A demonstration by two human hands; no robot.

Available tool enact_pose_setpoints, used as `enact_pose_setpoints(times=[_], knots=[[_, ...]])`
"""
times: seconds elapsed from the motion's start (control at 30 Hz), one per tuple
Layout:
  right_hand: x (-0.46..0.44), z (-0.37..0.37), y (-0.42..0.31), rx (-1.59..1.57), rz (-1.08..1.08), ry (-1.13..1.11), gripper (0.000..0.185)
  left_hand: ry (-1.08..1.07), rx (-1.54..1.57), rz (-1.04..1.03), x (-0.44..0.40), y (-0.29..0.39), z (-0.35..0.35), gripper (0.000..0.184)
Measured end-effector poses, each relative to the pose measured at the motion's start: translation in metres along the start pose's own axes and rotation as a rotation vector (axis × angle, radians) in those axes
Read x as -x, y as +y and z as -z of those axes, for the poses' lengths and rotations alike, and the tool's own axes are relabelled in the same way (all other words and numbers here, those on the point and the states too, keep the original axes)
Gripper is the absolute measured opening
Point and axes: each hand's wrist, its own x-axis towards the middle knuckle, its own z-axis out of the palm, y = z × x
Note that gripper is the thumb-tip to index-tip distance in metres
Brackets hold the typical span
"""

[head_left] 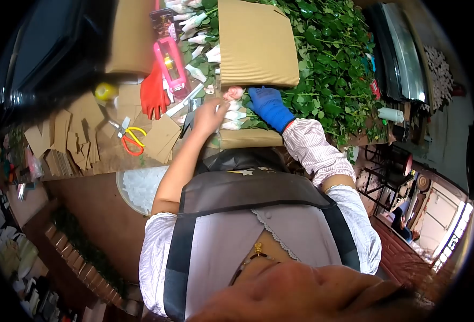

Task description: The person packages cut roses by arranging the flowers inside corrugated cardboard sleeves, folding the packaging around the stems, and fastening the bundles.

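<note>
Head cam: both hands at the roses, in the gap btwn 2 cardboard sheets

Tight gap tbh: upper sheet (258,45) and lower sheet (250,139) box it in, w/ leafy stems (331,70) packing the R side of the surface (105,165). More room on the L, bare bits round the shears (124,130), front edge just below. L hand (209,117) is bare, fingers curled in at 1 pink rose (233,93), which sits just under the upper sheet's edge; can't tell if that grip is actually pinching it. R hand (271,107), blue glove on, is at the stem side, fingertips partly lost in leaves, so can't tell that grip either. Count: abt 3 white-wrapped buds (235,115) btwn the hands, 1 shears, 1 red glove (152,94), 1 yellow roll (106,92).
</note>
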Motion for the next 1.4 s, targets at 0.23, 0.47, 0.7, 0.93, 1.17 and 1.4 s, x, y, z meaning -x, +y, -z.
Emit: enact_pose_setpoints(times=[0.23, 0.47, 0.7, 0.93, 1.17, 1.4], knots=[[0.0, 0.005, -0.001, -0.035, -0.03, -0.025, 0.038, 0.128, 0.541, 0.224, 0.014, -0.033, 0.018, 0.027], [0.053, 0.076, -0.014, -0.238, 0.051, 0.012, 0.042, 0.087, 0.276, 0.192, 0.047, -0.063, 0.03, 0.029], [0.014, 0.001, -0.025, 0.084, 0.147, -0.221, 0.019, -0.152, 0.032, 0.06, 0.016, -0.01, 0.007, 0.039], [0.027, 0.028, -0.019, -0.011, 0.119, -0.24, 0.024, 0.136, 0.442, 0.039, 0.043, -0.041, 0.041, 0.024], [0.039, 0.048, -0.027, 0.013, 0.325, -0.322, 0.027, -0.217, 0.028, -0.029, 0.031, -0.016, 0.019, 0.044], [0.021, 0.029, -0.045, 0.158, 0.269, -0.404, 0.023, -0.314, -0.046, -0.014, 0.018, -0.013, 0.013, 0.042]])
